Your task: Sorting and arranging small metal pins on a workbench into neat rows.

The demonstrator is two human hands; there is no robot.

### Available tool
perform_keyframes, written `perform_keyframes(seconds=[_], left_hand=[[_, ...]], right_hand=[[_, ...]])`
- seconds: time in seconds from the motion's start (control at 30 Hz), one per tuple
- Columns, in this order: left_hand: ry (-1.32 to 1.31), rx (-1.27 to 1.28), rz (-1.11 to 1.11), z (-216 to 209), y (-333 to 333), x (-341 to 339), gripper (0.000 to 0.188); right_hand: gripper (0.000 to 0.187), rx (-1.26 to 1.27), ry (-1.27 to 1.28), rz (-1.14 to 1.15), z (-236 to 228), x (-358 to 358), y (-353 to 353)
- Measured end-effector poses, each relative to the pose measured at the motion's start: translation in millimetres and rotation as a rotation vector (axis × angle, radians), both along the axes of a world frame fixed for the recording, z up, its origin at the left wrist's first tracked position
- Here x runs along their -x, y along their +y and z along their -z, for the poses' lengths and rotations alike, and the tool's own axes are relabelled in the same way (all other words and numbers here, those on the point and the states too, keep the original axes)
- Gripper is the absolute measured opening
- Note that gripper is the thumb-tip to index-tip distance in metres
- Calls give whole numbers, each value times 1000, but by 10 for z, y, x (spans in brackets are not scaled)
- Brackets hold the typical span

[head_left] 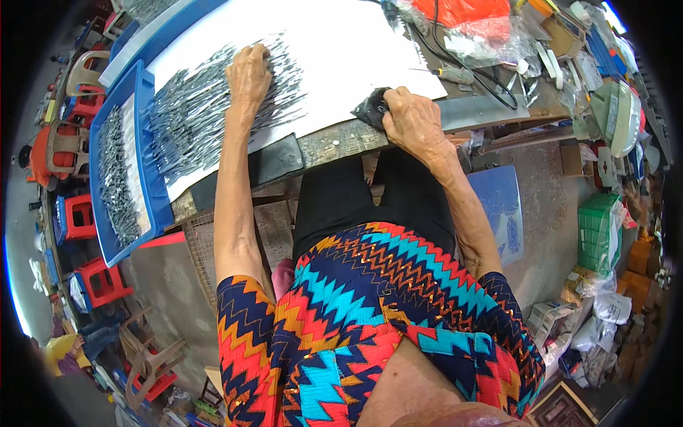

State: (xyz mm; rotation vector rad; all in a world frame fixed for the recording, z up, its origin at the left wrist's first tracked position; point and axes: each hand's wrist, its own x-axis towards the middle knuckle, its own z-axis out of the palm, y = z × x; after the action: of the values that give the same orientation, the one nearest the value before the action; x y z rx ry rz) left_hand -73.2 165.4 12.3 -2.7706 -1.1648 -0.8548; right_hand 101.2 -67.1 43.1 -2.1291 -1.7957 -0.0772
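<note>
A wide layer of thin, dark and silvery strips (203,110) lies spread over a white sheet (341,43) on the worktable. My left hand (249,75) rests on the right part of this layer, its fingers curled down; what they pinch is hidden beneath them. At the table's front edge my right hand (416,122) grips a small black plastic bag (371,108), thumb and fingers closed on its right side. The bag's shiny folds stick out to the left of the fingers. Whether anything is inside it I cannot tell.
A blue tray (153,181) on the left holds more dark strips. A screwdriver (455,75), a black cable (498,92) and plastic bags (491,46) lie right of the sheet. Red stools (103,280) stand left; a green crate (597,231) stands right.
</note>
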Motion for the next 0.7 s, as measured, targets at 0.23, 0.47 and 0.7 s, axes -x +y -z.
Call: perform_keyframes(seconds=[0.23, 0.47, 0.7], left_hand=[[-7, 11, 41, -146, -163, -107, 17], [-78, 416, 464, -294, -619, -1064, 19], [95, 313, 691, -105, -744, -2001, 20]], right_hand=[[12, -226, 317, 2, 99, -135, -66], [11, -280, 1028, 29, 68, -145, -286], [6, -232, 1323, 69, 95, -148, -629]])
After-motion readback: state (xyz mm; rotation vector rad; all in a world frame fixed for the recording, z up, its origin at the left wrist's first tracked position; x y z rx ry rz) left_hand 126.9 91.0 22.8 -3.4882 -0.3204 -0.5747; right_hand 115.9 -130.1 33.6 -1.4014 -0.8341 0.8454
